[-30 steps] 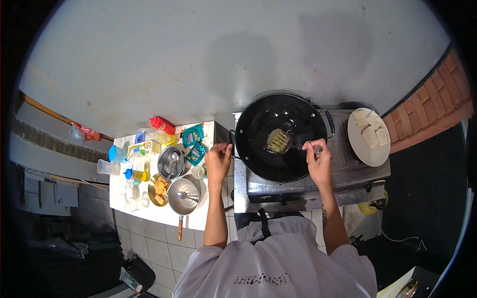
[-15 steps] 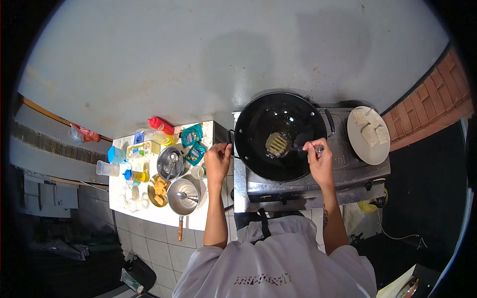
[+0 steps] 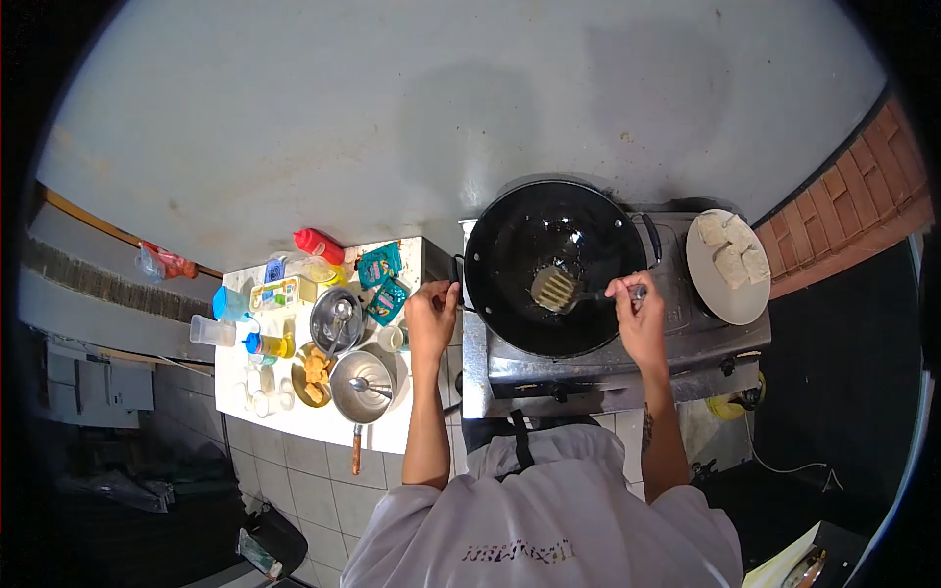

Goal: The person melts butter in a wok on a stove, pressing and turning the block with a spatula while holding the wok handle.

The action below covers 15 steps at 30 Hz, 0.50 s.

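Observation:
A large black wok (image 3: 505,318) sits on the stove with a shiny, wet-looking bottom. My left hand (image 3: 431,316) is closed on the wok's left loop handle (image 3: 456,274). In my right hand (image 3: 635,312) is the dark handle of a slotted spatula (image 3: 559,291), which reaches into the wok from the right. The slotted head lies low in the pan, over or against a pale piece of food (image 3: 540,282). Most of that piece is covered by the head, so I cannot tell whether it rests on it or under it.
Right of the wok, a white oval plate (image 3: 735,302) holds several pale blocks. The left table carries a saucepan (image 3: 343,402), a metal bowl (image 3: 319,318) with a spoon, a bowl of yellowish pieces (image 3: 316,377), green packets (image 3: 380,265), a red bottle (image 3: 319,245) and containers.
My right hand has shifted slightly to the right with the spatula, and the spatula head has moved a little the same way in the wok. My left hand stays at the handle.

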Available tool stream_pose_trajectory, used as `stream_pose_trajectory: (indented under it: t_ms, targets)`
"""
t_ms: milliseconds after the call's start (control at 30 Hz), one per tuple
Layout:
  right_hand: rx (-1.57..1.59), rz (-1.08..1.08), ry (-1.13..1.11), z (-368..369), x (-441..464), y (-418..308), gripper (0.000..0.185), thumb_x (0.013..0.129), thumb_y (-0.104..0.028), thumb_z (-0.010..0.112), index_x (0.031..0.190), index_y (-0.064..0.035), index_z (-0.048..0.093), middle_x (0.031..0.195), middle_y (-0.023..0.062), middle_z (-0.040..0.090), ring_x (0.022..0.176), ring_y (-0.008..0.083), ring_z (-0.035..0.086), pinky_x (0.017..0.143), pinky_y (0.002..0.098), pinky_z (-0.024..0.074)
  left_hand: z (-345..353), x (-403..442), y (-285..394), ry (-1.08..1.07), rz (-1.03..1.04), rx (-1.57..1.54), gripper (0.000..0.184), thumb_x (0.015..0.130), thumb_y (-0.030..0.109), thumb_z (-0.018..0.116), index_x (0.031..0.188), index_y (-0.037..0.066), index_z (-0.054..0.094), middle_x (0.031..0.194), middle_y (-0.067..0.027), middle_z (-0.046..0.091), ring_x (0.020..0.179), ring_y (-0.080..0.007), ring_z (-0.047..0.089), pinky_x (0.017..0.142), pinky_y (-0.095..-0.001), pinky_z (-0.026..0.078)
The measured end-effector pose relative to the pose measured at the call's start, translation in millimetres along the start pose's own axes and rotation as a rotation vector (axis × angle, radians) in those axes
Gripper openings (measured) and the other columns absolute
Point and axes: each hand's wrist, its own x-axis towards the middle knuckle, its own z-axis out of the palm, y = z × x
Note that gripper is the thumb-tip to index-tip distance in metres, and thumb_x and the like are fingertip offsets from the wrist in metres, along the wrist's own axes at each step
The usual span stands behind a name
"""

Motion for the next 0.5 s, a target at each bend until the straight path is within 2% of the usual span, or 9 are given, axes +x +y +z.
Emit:
stream_pose_trajectory:
  t_ms: [100,200,300,500]
  targets:
    - [-0.089,-0.013,0.076,-3.8,3.7,-0.1,0.005,0.098,-0.004,0.054,0.094,-0.0006,0.051,0.082,0.0063,0.064,0.072,0.0066,0.056,0.062,0.0231,0.0439,-1.6,-0.5,1.6,0.014,0.035,-0.010,0.022,0.086,0.017,0.071,0.088,-0.005,0.071,0.067,-0.0157,0.064,0.055,-0.0233,0.060,0.055,-0.0334,0.047]
    - [-0.005,-0.061,0.114,9.8,4.2,8.6,0.006,0.098,-0.003,0.053,0.093,-0.0004,0.051,0.083,0.0069,0.064,0.074,0.0069,0.057,0.063,0.0228,0.0443,-1.1,-0.7,2.5,0.021,0.040,-0.022,0.022,0.086,0.017,0.070,0.088,-0.005,0.071,0.067,-0.0153,0.064,0.055,-0.0224,0.060,0.055,-0.0332,0.046]
    - [0.056,-0.005,0.026,12.1,0.0,9.2,0.006,0.097,-0.002,0.053,0.092,-0.0001,0.051,0.084,0.0072,0.063,0.076,0.0073,0.057,0.064,0.0227,0.0444,-3.1,-0.1,5.3,0.009,0.035,-0.001,0.022,0.086,0.017,0.070,0.089,-0.005,0.071,0.067,-0.0152,0.064,0.055,-0.0214,0.060,0.055,-0.0327,0.046]
    - [-0.054,-0.032,0.070,-0.8,3.2,0.5,0.007,0.098,-0.005,0.054,0.092,-0.0008,0.051,0.081,0.0051,0.063,0.072,0.0065,0.056,0.063,0.0217,0.0434,-2.2,-1.3,5.6,0.012,0.013,-0.008,0.023,0.087,0.017,0.070,0.090,-0.006,0.070,0.067,-0.0153,0.065,0.056,-0.0207,0.060,0.056,-0.0324,0.047]
